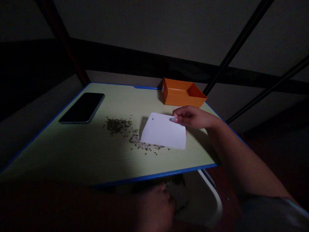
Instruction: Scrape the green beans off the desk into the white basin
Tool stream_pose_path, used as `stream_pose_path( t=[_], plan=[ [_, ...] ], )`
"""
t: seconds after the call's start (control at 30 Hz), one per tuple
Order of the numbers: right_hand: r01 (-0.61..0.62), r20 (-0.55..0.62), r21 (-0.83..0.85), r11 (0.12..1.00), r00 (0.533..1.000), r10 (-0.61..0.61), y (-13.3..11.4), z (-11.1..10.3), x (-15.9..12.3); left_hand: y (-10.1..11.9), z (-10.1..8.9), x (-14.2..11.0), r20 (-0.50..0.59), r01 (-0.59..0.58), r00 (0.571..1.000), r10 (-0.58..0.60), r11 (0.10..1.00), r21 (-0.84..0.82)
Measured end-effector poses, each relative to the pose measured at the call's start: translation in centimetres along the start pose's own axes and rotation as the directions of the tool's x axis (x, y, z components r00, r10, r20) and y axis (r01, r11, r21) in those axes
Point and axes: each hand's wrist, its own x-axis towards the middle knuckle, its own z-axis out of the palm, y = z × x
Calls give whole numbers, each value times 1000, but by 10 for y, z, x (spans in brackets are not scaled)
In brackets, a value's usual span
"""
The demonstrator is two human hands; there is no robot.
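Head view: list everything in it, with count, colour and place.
table: 1, pale green top with blue edge, filling the middle of the view
phone: 1, black, left side of the table
tray: 1, orange, far edge of the table
plastic card: 1, white, middle of the table
dark grains: many, dark brown, loose pile left of the plastic card
pale grains: many, off-white, at the plastic card's near left edge
table leg: 1, white, under the near right corner
right hand: 1, pinching the plastic card's far right corner
left hand: 1, below the table's near edge
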Motion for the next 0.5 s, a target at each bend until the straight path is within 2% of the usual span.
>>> stream_pose_path(
  t=[0.17,0.27,0.4,0.5],
  plan=[
    [23,53,22,999,998,-24,-1,2,-1,2,5,1,38,14,999,-16,999,50],
    [42,68,37,998,997,-44,-4,1,-2,3,3,2,58,41,997,-42,999,13],
    [27,9,42,999,1000,-28,-5,-1,-3,3,0,2,59,82,995,-81,997,-11],
    [-16,-40,17,1000,999,17,-4,-4,-3,2,3,0,35,30,999,-30,999,-23]
  ],
)
